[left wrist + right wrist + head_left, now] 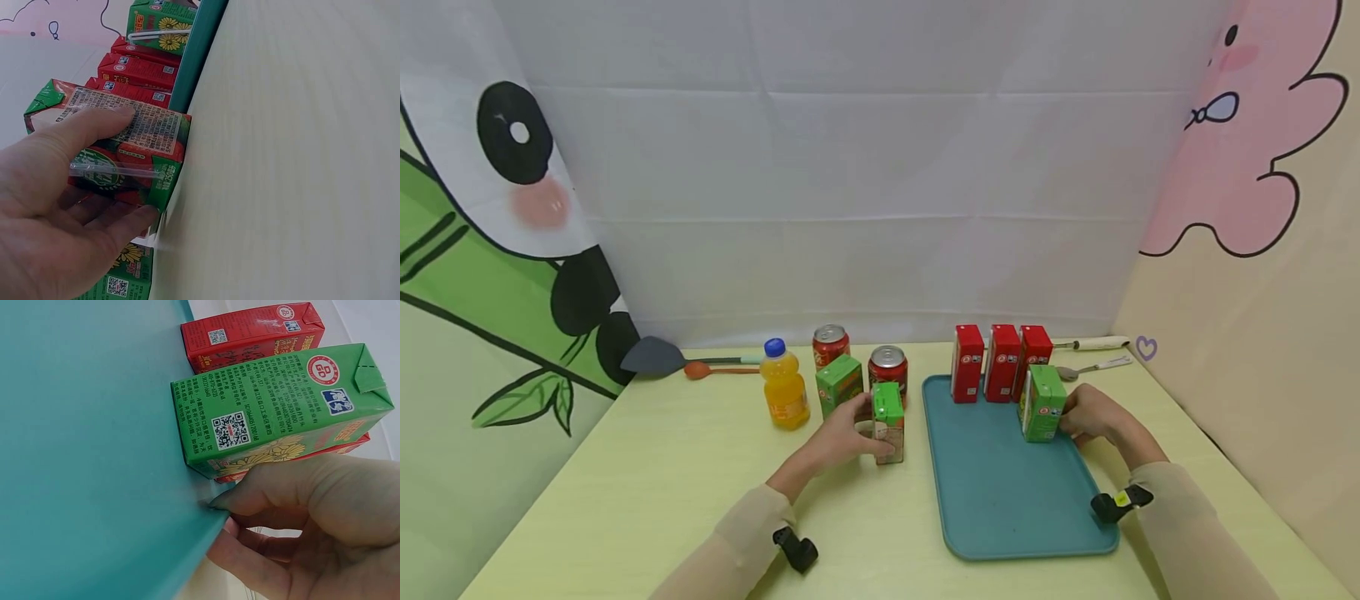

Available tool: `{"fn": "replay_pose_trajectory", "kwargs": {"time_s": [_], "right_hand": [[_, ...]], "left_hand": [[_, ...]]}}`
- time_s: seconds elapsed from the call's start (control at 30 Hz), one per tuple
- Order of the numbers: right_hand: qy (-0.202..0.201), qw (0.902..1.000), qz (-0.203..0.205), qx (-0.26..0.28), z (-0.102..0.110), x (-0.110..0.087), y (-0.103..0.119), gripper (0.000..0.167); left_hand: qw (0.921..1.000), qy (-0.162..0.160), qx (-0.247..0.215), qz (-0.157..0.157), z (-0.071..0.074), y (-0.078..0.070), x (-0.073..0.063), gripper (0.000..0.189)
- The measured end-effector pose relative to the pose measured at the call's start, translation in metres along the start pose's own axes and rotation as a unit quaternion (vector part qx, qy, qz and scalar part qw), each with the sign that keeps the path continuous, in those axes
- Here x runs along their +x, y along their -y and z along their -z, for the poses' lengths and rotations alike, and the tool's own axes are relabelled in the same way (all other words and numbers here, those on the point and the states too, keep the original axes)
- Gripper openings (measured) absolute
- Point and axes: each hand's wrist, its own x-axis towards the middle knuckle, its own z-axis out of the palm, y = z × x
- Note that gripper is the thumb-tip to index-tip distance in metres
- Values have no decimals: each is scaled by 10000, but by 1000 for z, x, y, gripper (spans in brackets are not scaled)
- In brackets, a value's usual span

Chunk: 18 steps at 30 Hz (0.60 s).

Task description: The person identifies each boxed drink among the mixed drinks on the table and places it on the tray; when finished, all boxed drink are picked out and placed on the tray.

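Left grip [842,435] holds the green-topped carton [892,419] between thumb and fingers, upright left of the tray [1007,500]; if full, it likely has some weight and smooth, dentable walls, so mid-side pressure should stay gentle. Right grip [1093,414] pinches the tray's rim

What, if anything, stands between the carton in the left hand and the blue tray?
Nothing visible: only a strip of tabletop separates the carton from the tray. The nearer red can stands behind the carton, not between.
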Motion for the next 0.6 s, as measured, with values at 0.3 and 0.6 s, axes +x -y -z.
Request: {"fn": "replay_pose_trajectory", "kwargs": {"time_s": [0.3,0.6], "right_hand": [[-2,10000,-10,-24,0,-8,8,27],[-23,10000,-12,-55,0,-7,9,28]], "left_hand": [[9997,-109,199,-131,-2,13,6,74],[9997,-117,208,-54,-3,8,3,71]]}}
